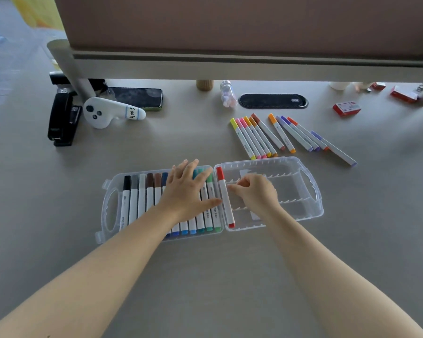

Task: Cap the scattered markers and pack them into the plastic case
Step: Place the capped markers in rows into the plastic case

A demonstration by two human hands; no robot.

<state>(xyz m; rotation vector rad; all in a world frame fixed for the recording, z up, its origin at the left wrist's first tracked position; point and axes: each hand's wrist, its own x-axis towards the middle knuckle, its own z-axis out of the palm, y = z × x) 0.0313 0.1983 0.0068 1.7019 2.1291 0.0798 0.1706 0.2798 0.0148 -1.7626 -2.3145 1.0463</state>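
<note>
Head view, centre of frame: plastic case (303, 189), clear, hinged flat open on the bench (205, 276). Left half holds a full row of capped markers (142, 198), black through green. Right half holds one red marker (226, 198) at its left edge, beside the hinge, the other slots bare.

Left hand (188, 191): grip wide, fingers straight, pressing flat on the packed row. Right hand (257, 193): grip narrow, fingertips curled against the red marker's barrel; whether pinching or only nudging, cannot tell.

Risks, as judged: red marker sits slightly askew and may ride over the slot ribs rather than seat; lifting the left hand could let packed markers spring loose.

Upper right of the case: loose markers (286, 136), all apparently capped, lying fanned on the bench.
</note>
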